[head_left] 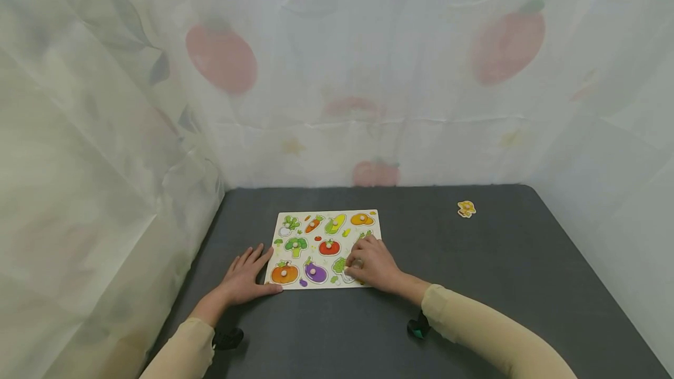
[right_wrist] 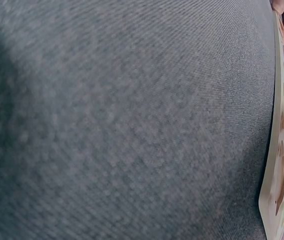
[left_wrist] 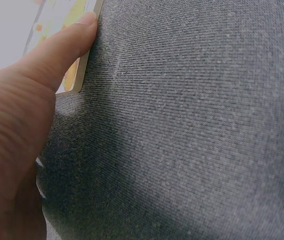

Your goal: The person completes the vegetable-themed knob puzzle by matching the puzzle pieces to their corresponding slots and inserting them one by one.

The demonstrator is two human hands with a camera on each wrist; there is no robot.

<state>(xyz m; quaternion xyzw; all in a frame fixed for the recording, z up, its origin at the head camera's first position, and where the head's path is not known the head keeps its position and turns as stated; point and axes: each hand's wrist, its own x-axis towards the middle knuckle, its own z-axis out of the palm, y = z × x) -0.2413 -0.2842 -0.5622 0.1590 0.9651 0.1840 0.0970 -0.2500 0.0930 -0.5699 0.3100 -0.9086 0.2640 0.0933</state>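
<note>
A white puzzle board [head_left: 305, 233] with knobbed vegetable pieces lies on the dark table. My left hand [head_left: 244, 279] rests at its left side with fingers spread; its thumb [left_wrist: 69, 42] lies on the near left corner. Over the board's near right part, my right hand [head_left: 375, 265] pinches a green-and-white leafy vegetable piece [head_left: 339, 264], partly hidden by the fingers. That piece sits at its place in the board; whether it is fully seated I cannot tell. Beside it, an empty recess [right_wrist: 281, 180] shows in the right wrist view.
A loose yellow mushroom piece [head_left: 466, 209] lies at the back right of the table. Among the pieces in the board are a pumpkin [head_left: 285, 274], an eggplant [head_left: 317, 274] and a tomato [head_left: 329, 248]. Pale printed curtains [head_left: 421, 75] surround the table.
</note>
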